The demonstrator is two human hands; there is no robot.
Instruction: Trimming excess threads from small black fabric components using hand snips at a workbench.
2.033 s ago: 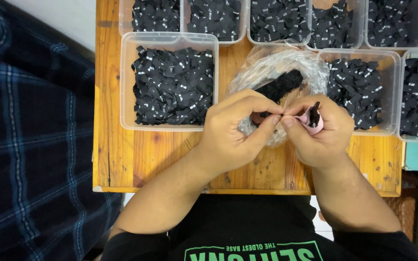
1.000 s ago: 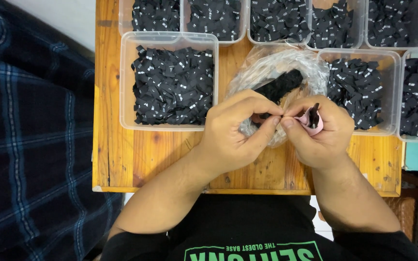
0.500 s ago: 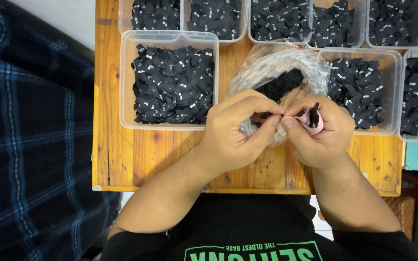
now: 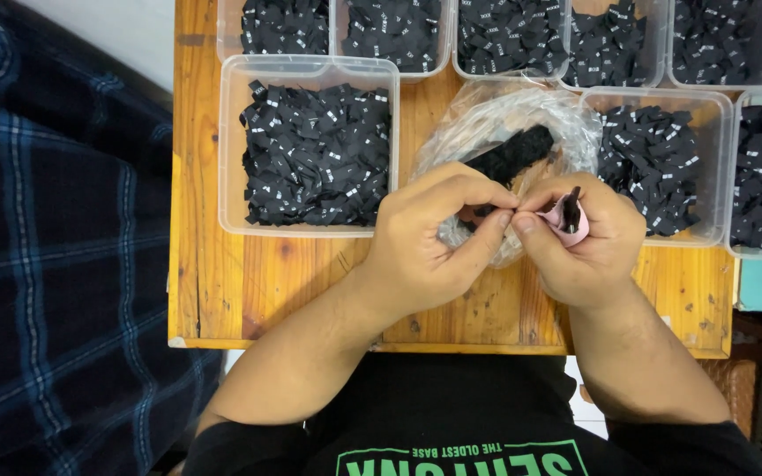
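My left hand [image 4: 434,242] and my right hand [image 4: 584,247] meet over the front of a small wooden table [image 4: 266,282]. My right hand grips a small pink item [image 4: 568,218] with a thin black piece standing in it. The fingertips of my left hand pinch at the same spot, beside my right thumb; what they hold is too small to make out. Just behind my hands lies a clear plastic bag [image 4: 504,123] with a bundle of black labels [image 4: 513,154] inside.
A clear tub [image 4: 310,145] full of small black fabric labels sits left of the bag, another tub [image 4: 654,163] right of it. Several more such tubs [image 4: 504,35] line the table's far edge. A dark blue plaid cloth [image 4: 55,264] lies left of the table.
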